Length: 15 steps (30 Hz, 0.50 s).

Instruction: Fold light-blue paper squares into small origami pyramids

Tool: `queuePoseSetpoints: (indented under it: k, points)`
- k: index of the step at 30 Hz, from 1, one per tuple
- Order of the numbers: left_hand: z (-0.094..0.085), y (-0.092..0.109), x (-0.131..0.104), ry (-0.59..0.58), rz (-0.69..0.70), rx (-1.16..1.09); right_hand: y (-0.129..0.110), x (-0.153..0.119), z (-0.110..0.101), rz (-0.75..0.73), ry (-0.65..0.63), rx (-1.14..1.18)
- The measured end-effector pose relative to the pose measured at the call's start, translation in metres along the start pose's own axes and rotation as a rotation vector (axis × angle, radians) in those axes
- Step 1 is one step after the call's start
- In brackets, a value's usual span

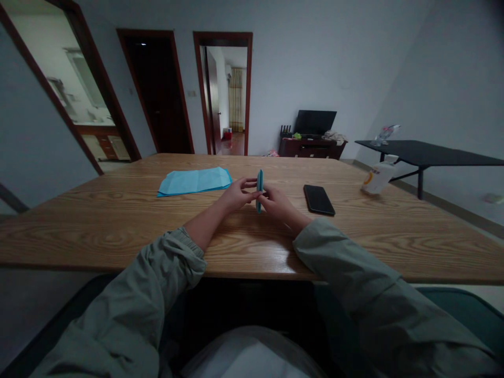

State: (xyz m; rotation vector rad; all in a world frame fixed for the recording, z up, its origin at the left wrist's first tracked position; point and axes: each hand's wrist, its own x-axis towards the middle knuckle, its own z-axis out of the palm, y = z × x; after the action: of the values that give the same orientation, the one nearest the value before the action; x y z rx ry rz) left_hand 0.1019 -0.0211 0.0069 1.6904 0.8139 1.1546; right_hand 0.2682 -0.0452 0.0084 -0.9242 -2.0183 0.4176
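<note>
A narrow folded blue piece stands on edge above the wooden table, seen nearly edge-on between my hands. My left hand pinches it from the left, with thumb and fingers against its side. From the right, my right hand grips the same piece near its middle. Flat on the table, left of my hands, lies a stack of light blue sheets with fold creases. What the piece is made of cannot be told for certain.
On the wooden table, a black phone lies right of my hands. A white package stands farther right. Beyond are a black table with a clear plastic item, and a television on a cabinet.
</note>
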Motion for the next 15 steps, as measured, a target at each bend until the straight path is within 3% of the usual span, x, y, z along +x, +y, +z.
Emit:
queuePoseSetpoints:
  k: [11, 15]
  points:
    - [0.000, -0.003, -0.002, 0.019, 0.076, 0.156, 0.008, 0.002, 0.004, 0.049, 0.029, 0.038]
    - [-0.003, -0.007, 0.001, 0.045, 0.082, 0.120, 0.016, 0.003, 0.003, 0.110, 0.054, 0.109]
